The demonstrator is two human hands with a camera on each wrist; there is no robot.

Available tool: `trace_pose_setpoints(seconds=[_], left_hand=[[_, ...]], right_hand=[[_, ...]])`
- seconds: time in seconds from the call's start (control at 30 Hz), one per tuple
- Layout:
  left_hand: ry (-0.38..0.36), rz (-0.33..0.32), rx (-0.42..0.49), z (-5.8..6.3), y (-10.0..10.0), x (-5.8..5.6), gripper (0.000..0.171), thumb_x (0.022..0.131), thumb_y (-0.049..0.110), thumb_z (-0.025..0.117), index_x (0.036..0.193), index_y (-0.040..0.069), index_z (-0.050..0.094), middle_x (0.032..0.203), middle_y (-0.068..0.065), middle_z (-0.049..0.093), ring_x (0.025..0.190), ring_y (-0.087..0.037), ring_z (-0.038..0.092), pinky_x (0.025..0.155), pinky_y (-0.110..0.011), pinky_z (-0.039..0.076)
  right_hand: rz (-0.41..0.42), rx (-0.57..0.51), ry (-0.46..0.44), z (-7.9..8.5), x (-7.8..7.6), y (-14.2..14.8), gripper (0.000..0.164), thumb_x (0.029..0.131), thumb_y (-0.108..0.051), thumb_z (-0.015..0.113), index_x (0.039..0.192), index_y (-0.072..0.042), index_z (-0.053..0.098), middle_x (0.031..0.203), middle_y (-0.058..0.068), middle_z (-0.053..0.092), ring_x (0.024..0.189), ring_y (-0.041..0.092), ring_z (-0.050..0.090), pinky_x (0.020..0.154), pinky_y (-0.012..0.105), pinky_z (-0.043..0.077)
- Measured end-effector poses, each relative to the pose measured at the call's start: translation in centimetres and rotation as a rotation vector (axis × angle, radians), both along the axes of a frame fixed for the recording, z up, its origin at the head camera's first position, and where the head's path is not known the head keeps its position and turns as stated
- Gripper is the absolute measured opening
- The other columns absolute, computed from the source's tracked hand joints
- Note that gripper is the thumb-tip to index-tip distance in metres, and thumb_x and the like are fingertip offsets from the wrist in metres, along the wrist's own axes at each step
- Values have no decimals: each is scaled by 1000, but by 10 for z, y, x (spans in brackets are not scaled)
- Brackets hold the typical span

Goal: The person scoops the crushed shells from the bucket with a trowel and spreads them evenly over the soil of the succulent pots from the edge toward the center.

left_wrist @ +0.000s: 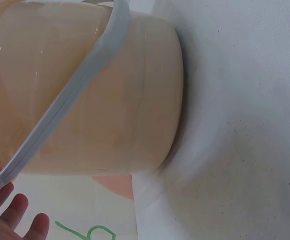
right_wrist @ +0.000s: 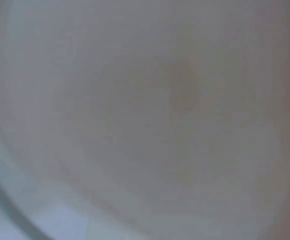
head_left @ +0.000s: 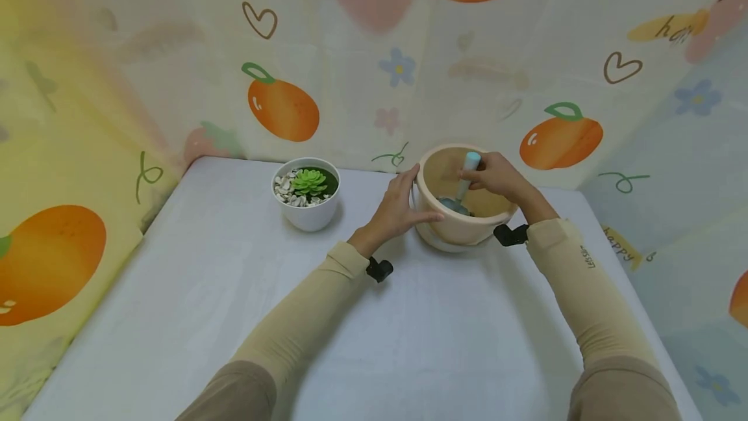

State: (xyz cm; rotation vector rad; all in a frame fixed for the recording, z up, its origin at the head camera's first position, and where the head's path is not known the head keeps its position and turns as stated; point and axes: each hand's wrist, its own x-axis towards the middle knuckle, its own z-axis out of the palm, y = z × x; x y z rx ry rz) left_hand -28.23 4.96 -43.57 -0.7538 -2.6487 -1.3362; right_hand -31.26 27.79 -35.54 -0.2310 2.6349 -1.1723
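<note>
A cream plastic bucket (head_left: pixel 461 229) stands upright at the back of the table, right of the middle. Its pale carrying handle (left_wrist: pixel 60 107) slants down across the outside in the left wrist view. My left hand (head_left: pixel 394 206) rests against the bucket's left side, fingers stretched toward the rim and thumb across the front. My right hand (head_left: pixel 497 177) reaches over the rim and grips a small shovel by its light blue handle (head_left: pixel 469 171). The shovel's grey-blue blade (head_left: pixel 452 205) points down inside the bucket, partly hidden by the front wall. The right wrist view is a blurred close-up of the bucket.
Left of the bucket sits a white pot (head_left: pixel 308 216) with a green succulent (head_left: pixel 310 182) and pale pebbles (head_left: pixel 286 188). Both stand on a white-covered table (head_left: pixel 175 317). A fruit-printed cloth (head_left: pixel 350 70) hangs close behind the table and along its sides.
</note>
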Motion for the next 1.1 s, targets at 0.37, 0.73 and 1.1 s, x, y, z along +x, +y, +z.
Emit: trace_pose_setpoints(seconds=[0.37, 0.73, 1.1], left_hand=[[-23, -14, -29, 8, -1, 1, 112, 72, 44, 84, 154, 4, 20, 156, -15, 32, 142, -34, 31, 115, -48, 33], [-24, -9, -33, 11, 0, 0, 112, 72, 47, 84, 154, 5, 20, 156, -14, 32, 143, -33, 30, 115, -48, 34], [-22, -9, -25, 12, -1, 0, 112, 71, 44, 85, 154, 3, 21, 155, -16, 33, 142, -34, 31, 115, -47, 33]], right_hand=[[-276, -139, 16, -13, 3, -8, 43, 98, -27, 57, 117, 11, 54, 111, 17, 57, 78, 12, 64, 73, 24, 59], [-91, -181, -50, -8, 5, 5, 28, 100, -18, 55, 110, 8, 52, 105, 11, 58, 84, 10, 65, 84, 28, 57], [-267, -266, -68, -11, 2, -7, 32, 100, -22, 55, 112, 8, 52, 92, 4, 59, 72, 8, 66, 77, 28, 59]])
